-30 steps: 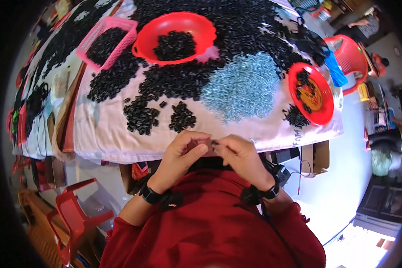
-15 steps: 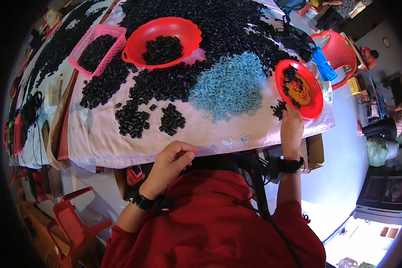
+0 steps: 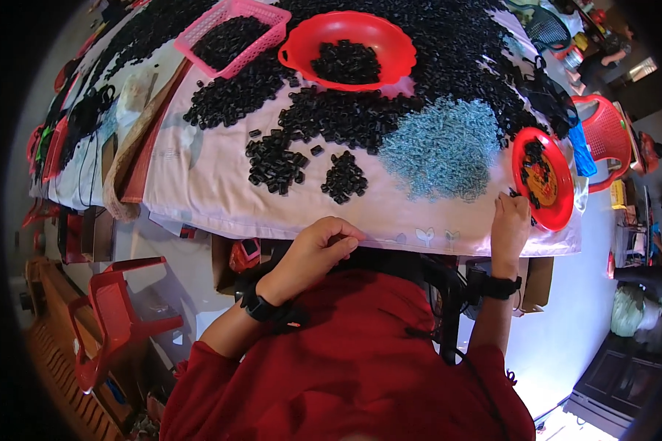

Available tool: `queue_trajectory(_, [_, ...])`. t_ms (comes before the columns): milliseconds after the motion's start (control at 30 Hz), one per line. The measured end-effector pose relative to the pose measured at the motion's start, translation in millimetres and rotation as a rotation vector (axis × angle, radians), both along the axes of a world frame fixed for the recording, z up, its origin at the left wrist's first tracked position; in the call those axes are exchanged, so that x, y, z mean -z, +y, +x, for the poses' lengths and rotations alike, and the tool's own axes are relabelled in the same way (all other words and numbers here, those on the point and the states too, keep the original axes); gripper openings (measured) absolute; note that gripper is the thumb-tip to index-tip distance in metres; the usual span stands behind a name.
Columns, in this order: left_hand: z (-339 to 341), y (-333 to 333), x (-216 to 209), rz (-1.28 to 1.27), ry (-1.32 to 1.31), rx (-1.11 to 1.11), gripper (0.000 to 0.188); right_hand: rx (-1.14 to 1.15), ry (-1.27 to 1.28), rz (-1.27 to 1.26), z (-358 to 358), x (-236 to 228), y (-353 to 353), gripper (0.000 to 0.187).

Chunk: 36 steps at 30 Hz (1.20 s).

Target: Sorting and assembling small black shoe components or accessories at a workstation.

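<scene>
My right hand [image 3: 510, 220] is closed beside the red plate [image 3: 569, 200] at the table's right end. A few small black pieces [image 3: 514, 192] show at its fingertips. On the plate's orange centre lie dark bits [image 3: 535, 154]. My left hand [image 3: 320, 252] hovers by the table's front edge, fingers curled and thumb pressed to them; what they hold, if anything, is too small to make out. Between the hands and the back lie a heap of clear bluish beads [image 3: 445, 151], a small pile of black tube-like pieces [image 3: 343, 178] and another black pile [image 3: 274, 163].
A red basin [image 3: 401, 48] and a pink basket [image 3: 276, 31], both holding black pieces, stand farther back on the cloth-covered table [image 3: 221, 195]. Red plastic chairs [image 3: 114, 316] [image 3: 607, 140] stand at lower left and far right. A person [image 3: 643, 275] is at the right.
The view has swung, shifting the table rightward and upward in it. My right hand stays beside the plate; the small dark pile there now barely shows. My left hand keeps its curled pose.
</scene>
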<state>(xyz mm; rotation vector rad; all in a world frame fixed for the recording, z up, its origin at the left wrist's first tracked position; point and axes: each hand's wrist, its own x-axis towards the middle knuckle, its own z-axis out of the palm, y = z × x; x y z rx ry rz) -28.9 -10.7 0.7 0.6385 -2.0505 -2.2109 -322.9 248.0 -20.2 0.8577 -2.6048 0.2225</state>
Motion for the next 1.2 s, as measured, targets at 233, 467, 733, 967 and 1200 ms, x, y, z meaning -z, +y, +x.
queue_trajectory(233, [0.0, -2.6, 0.4, -0.022, -0.057, 0.001, 0.017, -0.019, -0.081, -0.235, 11.9, -5.0, -12.6, 0.019])
queue_trajectory(467, [-0.5, -1.1, 5.9, -0.08, -0.007, 0.088, 0.019, -0.195, -0.031, -0.084, 16.0, 7.5, -35.5, 0.032])
queue_trajectory(733, [-1.4, -0.7, 5.8, 0.001, -0.064, 0.075, 0.02, -0.183, -0.177, -0.215, 38.9, 12.3, -56.3, 0.035])
queue_trajectory(967, [-1.8, -1.2, 6.8, -0.006, -0.04, 0.08, 0.019, -0.263, -0.133, -0.305, 30.8, 8.4, -57.2, 0.03])
queue_trajectory(1200, [-4.6, -2.2, 2.2, -0.036, -0.066, 0.085, 0.018, -0.177, -0.032, -0.179, -17.0, 8.1, -36.0, 0.042])
